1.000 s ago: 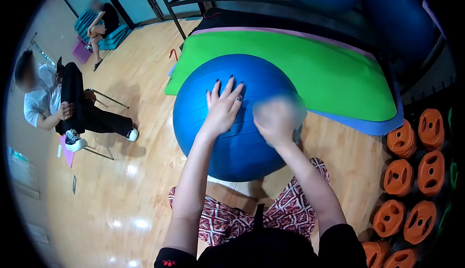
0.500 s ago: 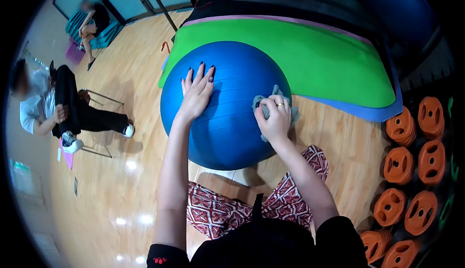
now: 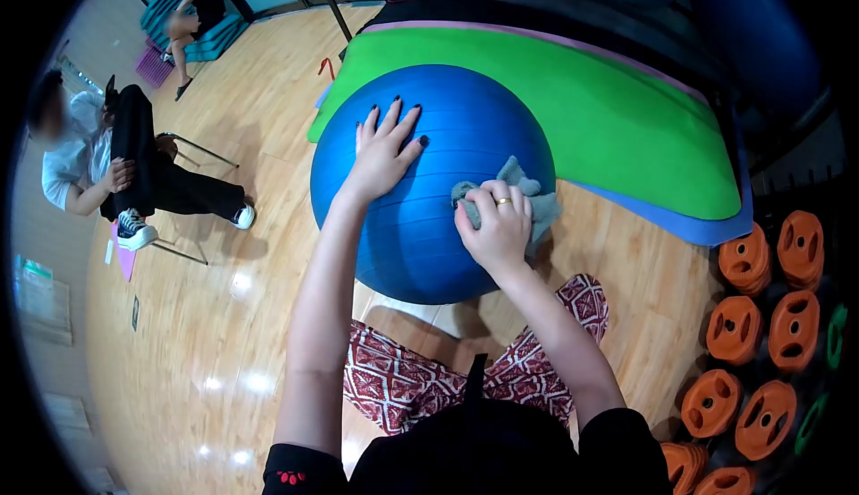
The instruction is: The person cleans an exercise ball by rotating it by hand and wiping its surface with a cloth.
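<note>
A large blue exercise ball (image 3: 429, 253) rests on the wooden floor in front of my legs. Flat on its upper left side lies my left hand (image 3: 383, 157), fingers spread and nothing in them. On the ball's right side, my right hand (image 3: 499, 226) grips a grey-green cloth (image 3: 542, 210) and presses it to the surface. Parts of the cloth stick out above and to the right of the fingers; what lies under the palm is hidden.
Behind the ball is a green mat (image 3: 617, 128) on top of other mats. Orange weight plates (image 3: 735, 327) stand in rows at the right. A person (image 3: 80, 146) sits on a chair at the left; another person (image 3: 201, 7) sits farther back on stacked teal steps (image 3: 215, 40).
My right hand has moved with the cloth a little left across the ball. My left hand stays flat on the ball. The whole view has shifted slightly.
</note>
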Available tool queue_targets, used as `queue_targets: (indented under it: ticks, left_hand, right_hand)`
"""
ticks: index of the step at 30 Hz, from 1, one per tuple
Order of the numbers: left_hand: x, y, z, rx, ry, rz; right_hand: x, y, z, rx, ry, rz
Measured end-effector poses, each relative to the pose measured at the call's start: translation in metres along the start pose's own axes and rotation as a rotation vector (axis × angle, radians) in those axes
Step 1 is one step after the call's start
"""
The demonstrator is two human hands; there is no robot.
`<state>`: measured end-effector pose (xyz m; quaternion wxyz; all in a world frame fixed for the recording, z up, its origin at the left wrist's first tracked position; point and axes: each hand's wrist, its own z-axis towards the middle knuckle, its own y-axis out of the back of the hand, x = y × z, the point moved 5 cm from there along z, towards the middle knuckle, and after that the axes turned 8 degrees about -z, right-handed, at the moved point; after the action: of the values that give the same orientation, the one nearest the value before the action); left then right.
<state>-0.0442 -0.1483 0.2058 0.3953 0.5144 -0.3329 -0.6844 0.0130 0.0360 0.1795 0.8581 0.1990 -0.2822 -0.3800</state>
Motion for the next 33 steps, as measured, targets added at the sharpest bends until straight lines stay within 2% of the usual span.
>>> queue_targets:
  ticks: [4,6,10,18,20,24,28,30,33]
  left_hand:
    - [-0.011,-0.011,0.006,-0.025,-0.023,0.09]
    - [-0.016,-0.016,0.01,-0.046,-0.047,0.096]
    - [-0.014,-0.011,0.012,-0.003,-0.047,0.055]
    - [-0.02,0.0,-0.025,-0.012,-0.05,0.044]
    - [-0.009,0.008,-0.037,0.004,-0.023,-0.228]
    - [0.004,0.025,-0.068,0.003,0.017,-0.305]
    - [0.02,0.032,-0.112,-0.062,0.039,-0.379]
    - [0.033,0.033,-0.135,-0.102,0.096,-0.45]
    - [0.058,0.032,-0.16,-0.226,0.12,-0.719]
  right_hand:
    - [0.019,0.0,0.001,0.006,0.01,-0.087]
    - [0.032,-0.003,-0.002,0.048,0.102,-0.093]
    - [0.007,0.002,-0.003,0.023,0.076,-0.067]
    - [-0.065,0.014,0.007,-0.03,-0.247,-0.014]
    - [-0.06,0.018,0.022,-0.098,-0.261,0.065]
    - [-0.027,0.009,0.055,-0.094,-0.147,0.129]
    - [-0.022,-0.026,0.065,0.051,-0.113,0.177]
    - [-0.031,-0.04,0.057,0.114,-0.181,0.232]
    - [-0.037,-0.041,0.041,0.137,-0.222,0.248]
